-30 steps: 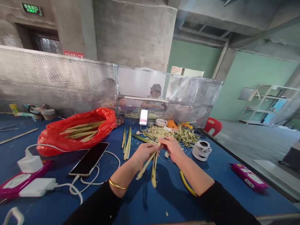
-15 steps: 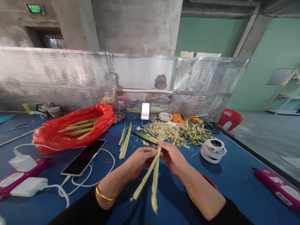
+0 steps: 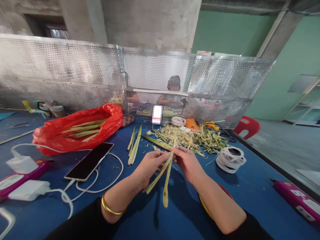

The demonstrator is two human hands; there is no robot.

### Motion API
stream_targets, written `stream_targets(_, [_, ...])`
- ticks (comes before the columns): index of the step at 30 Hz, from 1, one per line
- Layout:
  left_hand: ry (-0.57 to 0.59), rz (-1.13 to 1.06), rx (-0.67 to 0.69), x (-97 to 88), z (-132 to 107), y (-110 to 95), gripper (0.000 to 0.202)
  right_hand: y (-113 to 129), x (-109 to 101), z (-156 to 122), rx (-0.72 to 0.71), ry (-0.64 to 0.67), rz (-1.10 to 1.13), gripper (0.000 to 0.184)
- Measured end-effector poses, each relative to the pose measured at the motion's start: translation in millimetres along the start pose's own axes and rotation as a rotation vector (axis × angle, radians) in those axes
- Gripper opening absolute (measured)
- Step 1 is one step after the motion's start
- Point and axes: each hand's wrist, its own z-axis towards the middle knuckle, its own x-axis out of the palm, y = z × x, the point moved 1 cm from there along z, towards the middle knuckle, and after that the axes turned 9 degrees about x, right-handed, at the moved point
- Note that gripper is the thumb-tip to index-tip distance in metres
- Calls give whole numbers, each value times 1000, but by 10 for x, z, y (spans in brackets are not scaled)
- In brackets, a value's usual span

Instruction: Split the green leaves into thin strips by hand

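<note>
Pale green leaf strips point(image 3: 166, 190) are pinched between both hands at the middle of the view, with two tails hanging toward me and a shorter end pointing up. My left hand point(image 3: 154, 164) is closed on them, thumb on top. My right hand point(image 3: 186, 162) grips the same strips close to where they cross, its fingertips almost meeting those of the left. Some fingers are hidden behind the strips. Just beyond the hands lie a broad green leaf point(image 3: 158, 143) and a heap of shredded leaf trimmings point(image 3: 186, 141). More cut leaves point(image 3: 135, 146) rest to the left.
A red plastic bag point(image 3: 53, 140) holding leaves lies at left, near a phone point(image 3: 89, 162) with white cables. At right are a white roll point(image 3: 230, 160) and a purple power strip point(image 3: 297, 200). A perforated metal screen point(image 3: 155, 66) closes the far side; people sit behind it.
The tails of the strips now hang shorter and closer to my hands, which have risen slightly in view. The whole view has shifted a little. Both hands keep hold.
</note>
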Motion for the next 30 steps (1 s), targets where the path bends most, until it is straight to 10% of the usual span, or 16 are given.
stream_targets(13, [-133,168,203,-66,87,79,12,60,47,-68,-15,-3,-257,21])
stream_targets(30, [-103,117,128,-116,129,30,17,71,74,-97,-36,0,-402,3])
